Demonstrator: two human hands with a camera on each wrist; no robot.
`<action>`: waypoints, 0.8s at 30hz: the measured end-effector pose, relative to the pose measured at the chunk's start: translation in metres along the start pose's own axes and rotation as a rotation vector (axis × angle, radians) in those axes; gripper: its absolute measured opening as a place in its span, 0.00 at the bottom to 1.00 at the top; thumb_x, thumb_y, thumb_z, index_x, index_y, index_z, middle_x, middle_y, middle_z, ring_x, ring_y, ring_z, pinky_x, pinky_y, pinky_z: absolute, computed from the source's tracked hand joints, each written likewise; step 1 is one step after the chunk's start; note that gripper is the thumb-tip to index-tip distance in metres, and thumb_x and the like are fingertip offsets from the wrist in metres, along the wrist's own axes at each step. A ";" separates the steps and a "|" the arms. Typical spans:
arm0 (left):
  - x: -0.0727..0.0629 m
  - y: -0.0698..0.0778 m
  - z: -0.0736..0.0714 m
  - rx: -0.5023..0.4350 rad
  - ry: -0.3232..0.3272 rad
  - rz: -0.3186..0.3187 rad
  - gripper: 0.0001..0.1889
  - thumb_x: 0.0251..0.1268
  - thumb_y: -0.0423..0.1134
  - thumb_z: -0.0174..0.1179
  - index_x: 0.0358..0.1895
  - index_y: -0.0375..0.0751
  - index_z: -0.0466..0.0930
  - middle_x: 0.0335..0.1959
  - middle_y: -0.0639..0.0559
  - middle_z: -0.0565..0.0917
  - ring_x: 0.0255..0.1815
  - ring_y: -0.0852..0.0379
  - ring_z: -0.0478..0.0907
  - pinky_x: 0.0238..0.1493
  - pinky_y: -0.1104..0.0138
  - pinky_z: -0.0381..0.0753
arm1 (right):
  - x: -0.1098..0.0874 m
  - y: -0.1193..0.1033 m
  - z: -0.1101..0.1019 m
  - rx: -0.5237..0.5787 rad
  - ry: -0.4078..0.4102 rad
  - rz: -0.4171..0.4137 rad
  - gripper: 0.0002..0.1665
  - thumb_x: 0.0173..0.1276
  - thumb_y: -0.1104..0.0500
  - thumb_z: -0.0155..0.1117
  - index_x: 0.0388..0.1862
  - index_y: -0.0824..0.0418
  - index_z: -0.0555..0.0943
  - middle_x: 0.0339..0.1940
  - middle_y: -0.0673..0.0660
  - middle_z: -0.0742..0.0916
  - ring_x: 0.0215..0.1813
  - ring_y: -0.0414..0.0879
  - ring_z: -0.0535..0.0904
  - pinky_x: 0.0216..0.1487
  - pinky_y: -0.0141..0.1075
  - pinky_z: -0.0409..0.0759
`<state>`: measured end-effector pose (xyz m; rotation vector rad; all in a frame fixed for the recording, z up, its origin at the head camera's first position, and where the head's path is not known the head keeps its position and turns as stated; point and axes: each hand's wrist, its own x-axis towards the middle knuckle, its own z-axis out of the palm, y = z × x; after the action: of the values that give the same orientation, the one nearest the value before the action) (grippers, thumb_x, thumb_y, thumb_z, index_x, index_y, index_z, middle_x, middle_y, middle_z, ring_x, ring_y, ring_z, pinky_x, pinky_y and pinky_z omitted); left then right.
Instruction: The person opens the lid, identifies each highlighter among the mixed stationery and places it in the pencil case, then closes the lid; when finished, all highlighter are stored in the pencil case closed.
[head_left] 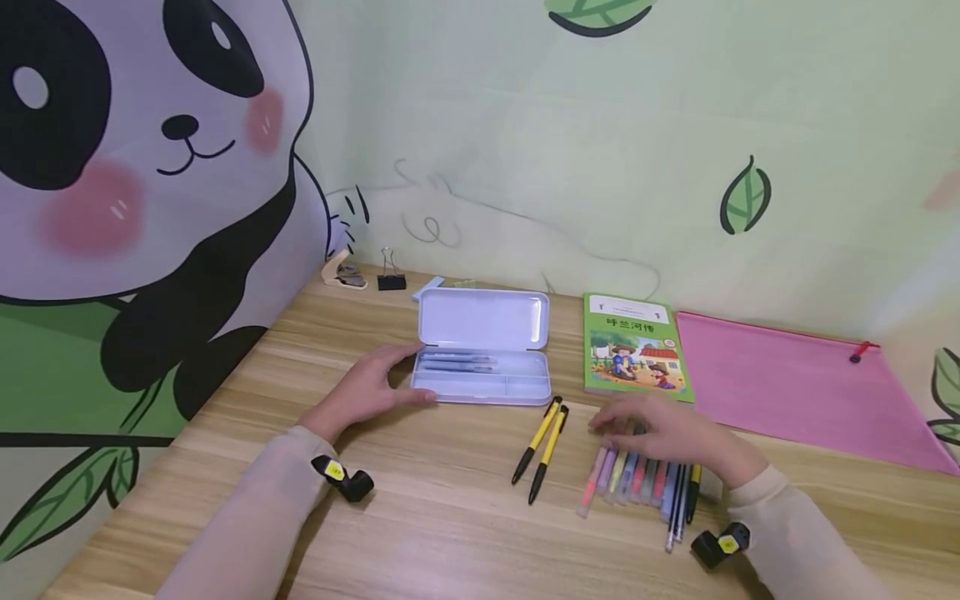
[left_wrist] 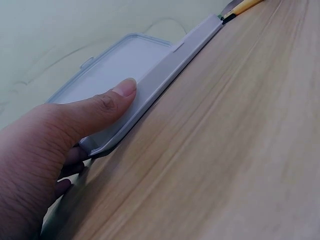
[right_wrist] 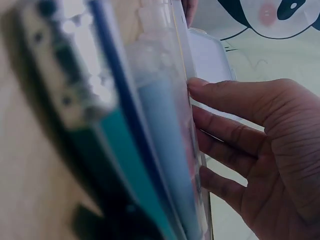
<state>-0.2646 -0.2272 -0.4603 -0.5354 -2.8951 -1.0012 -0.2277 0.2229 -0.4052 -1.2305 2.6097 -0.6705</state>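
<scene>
The white pencil case (head_left: 528,390) stands with its lid raised, several slim pens (head_left: 456,362) in its rear compartment. My left hand (head_left: 369,392) holds the case at its left end; in the left wrist view the thumb (left_wrist: 107,107) lies along the front wall and the fingers reach under the end, partly hidden. A row of capped coloured markers (head_left: 618,479) lies on the table, with striped pencils (head_left: 675,508) at its right. Over the markers' far ends is my right hand (head_left: 660,429), its fingertips (right_wrist: 197,89) at the markers; none looks lifted.
Two yellow-and-black pens (head_left: 547,454) lie between case and markers. Behind the markers are a green book (head_left: 637,350) and a pink zip pouch (head_left: 795,392). A stapler-like object (head_left: 345,273) and a black binder clip (head_left: 391,282) sit by the wall.
</scene>
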 end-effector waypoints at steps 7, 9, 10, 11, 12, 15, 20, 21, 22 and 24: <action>0.000 0.001 -0.001 0.003 0.001 0.001 0.55 0.45 0.78 0.65 0.76 0.50 0.66 0.74 0.48 0.69 0.76 0.44 0.61 0.75 0.46 0.59 | -0.001 -0.001 0.000 0.018 -0.031 0.029 0.13 0.71 0.57 0.68 0.53 0.50 0.86 0.50 0.43 0.86 0.50 0.38 0.82 0.53 0.42 0.83; -0.001 0.002 -0.001 0.000 0.001 -0.002 0.55 0.46 0.78 0.65 0.76 0.50 0.66 0.74 0.48 0.68 0.76 0.44 0.61 0.75 0.46 0.59 | -0.001 -0.003 0.000 0.014 -0.032 0.029 0.12 0.71 0.57 0.67 0.52 0.50 0.86 0.50 0.43 0.86 0.49 0.38 0.82 0.53 0.42 0.83; -0.001 0.002 -0.001 -0.001 0.001 -0.005 0.55 0.46 0.78 0.65 0.76 0.50 0.66 0.74 0.48 0.68 0.76 0.44 0.61 0.76 0.46 0.59 | 0.000 -0.003 0.001 0.005 -0.031 0.027 0.12 0.71 0.57 0.67 0.52 0.50 0.86 0.49 0.43 0.86 0.49 0.38 0.82 0.53 0.42 0.83; -0.001 0.002 -0.001 -0.004 0.001 -0.006 0.54 0.46 0.77 0.65 0.76 0.50 0.66 0.74 0.48 0.68 0.76 0.44 0.61 0.75 0.46 0.59 | 0.000 -0.004 0.001 -0.006 -0.028 0.019 0.11 0.71 0.58 0.67 0.51 0.50 0.86 0.49 0.43 0.86 0.49 0.39 0.82 0.53 0.42 0.83; -0.002 0.003 -0.001 -0.007 -0.001 -0.008 0.54 0.46 0.77 0.66 0.76 0.50 0.66 0.75 0.48 0.68 0.76 0.44 0.61 0.76 0.46 0.59 | 0.000 -0.005 0.001 -0.018 -0.025 0.007 0.11 0.71 0.58 0.67 0.51 0.50 0.86 0.49 0.43 0.86 0.50 0.39 0.82 0.53 0.42 0.83; -0.002 0.002 -0.001 -0.010 0.000 -0.011 0.54 0.47 0.77 0.66 0.76 0.50 0.66 0.75 0.48 0.68 0.76 0.44 0.61 0.75 0.46 0.59 | 0.002 -0.007 0.003 -0.063 -0.009 -0.035 0.10 0.71 0.60 0.66 0.49 0.51 0.87 0.48 0.44 0.86 0.49 0.39 0.82 0.51 0.41 0.84; -0.002 0.001 0.000 0.005 0.009 0.000 0.54 0.46 0.77 0.65 0.76 0.51 0.66 0.74 0.49 0.69 0.76 0.44 0.61 0.75 0.46 0.59 | 0.004 -0.011 0.006 -0.141 0.031 -0.060 0.12 0.68 0.66 0.67 0.46 0.53 0.87 0.45 0.45 0.86 0.46 0.38 0.81 0.47 0.37 0.85; -0.001 0.001 0.000 0.007 0.010 0.003 0.54 0.46 0.77 0.65 0.76 0.51 0.66 0.74 0.49 0.69 0.76 0.44 0.62 0.75 0.46 0.59 | 0.005 -0.012 0.006 -0.157 0.037 -0.054 0.12 0.68 0.67 0.67 0.46 0.53 0.87 0.45 0.45 0.86 0.45 0.38 0.81 0.46 0.37 0.85; -0.001 0.001 0.000 0.009 0.011 0.005 0.54 0.46 0.77 0.65 0.76 0.51 0.66 0.74 0.49 0.69 0.76 0.44 0.62 0.75 0.46 0.59 | 0.005 -0.013 0.007 -0.176 0.045 -0.048 0.12 0.67 0.67 0.67 0.45 0.53 0.87 0.45 0.45 0.86 0.44 0.38 0.81 0.45 0.36 0.85; -0.001 0.001 0.000 0.010 0.011 0.007 0.54 0.46 0.77 0.65 0.76 0.51 0.66 0.74 0.49 0.69 0.76 0.44 0.62 0.75 0.46 0.59 | 0.006 -0.015 0.008 -0.203 0.055 -0.032 0.12 0.67 0.67 0.68 0.44 0.54 0.87 0.45 0.46 0.86 0.43 0.37 0.81 0.44 0.36 0.85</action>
<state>-0.2636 -0.2271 -0.4599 -0.5372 -2.8849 -0.9852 -0.2183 0.2068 -0.4051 -1.3285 2.7657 -0.4601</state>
